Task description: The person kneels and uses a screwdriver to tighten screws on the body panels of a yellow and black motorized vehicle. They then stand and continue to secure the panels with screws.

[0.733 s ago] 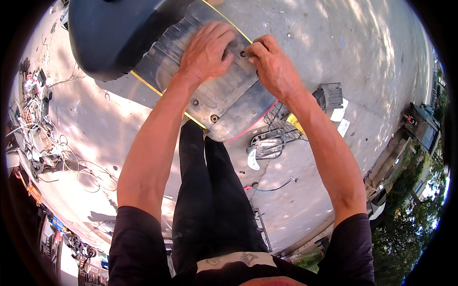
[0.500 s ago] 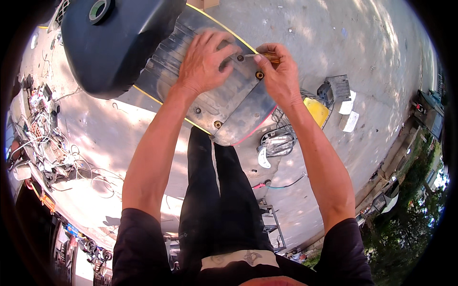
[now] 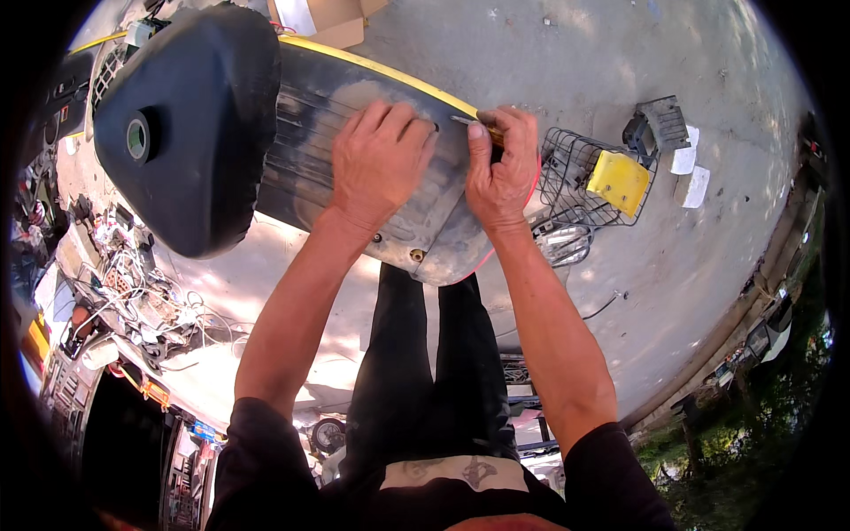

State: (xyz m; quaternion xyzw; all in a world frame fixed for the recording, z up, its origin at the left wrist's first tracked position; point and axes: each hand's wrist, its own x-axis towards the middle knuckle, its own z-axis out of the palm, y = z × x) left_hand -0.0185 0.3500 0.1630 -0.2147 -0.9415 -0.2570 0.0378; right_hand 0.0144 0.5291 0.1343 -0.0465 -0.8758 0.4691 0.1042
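Note:
A dusty black ribbed panel (image 3: pixel 297 168) with a yellow edge strip lies before me, its rounded end toward my right. In my right hand (image 3: pixel 502 164) is a slim screwdriver (image 3: pixel 462 120) with an amber handle, pinched between thumb and fingers. Its metal tip points left, over the panel near the yellow edge. Knuckles up, my left hand (image 3: pixel 381 159) rests over the ribs with its fingers curled. A small dark spot shows at those fingertips; whether they hold anything is hidden. A brass-coloured fitting (image 3: pixel 417 255) sits in the panel's near edge.
A large black moulded cover (image 3: pixel 208 115) with a round collar stands over the panel's left part. At right lie a wire basket (image 3: pixel 567 168), a yellow piece (image 3: pixel 617 183) and white papers (image 3: pixel 692 188). Tangled cables and parts (image 3: pixel 142 292) cover the ground at left; a cardboard box (image 3: pixel 328 19) is beyond.
The view has shifted, so the black cover appears lower and further left. My left fingers have curled in more, and the right hand still grips the screwdriver near the yellow edge.

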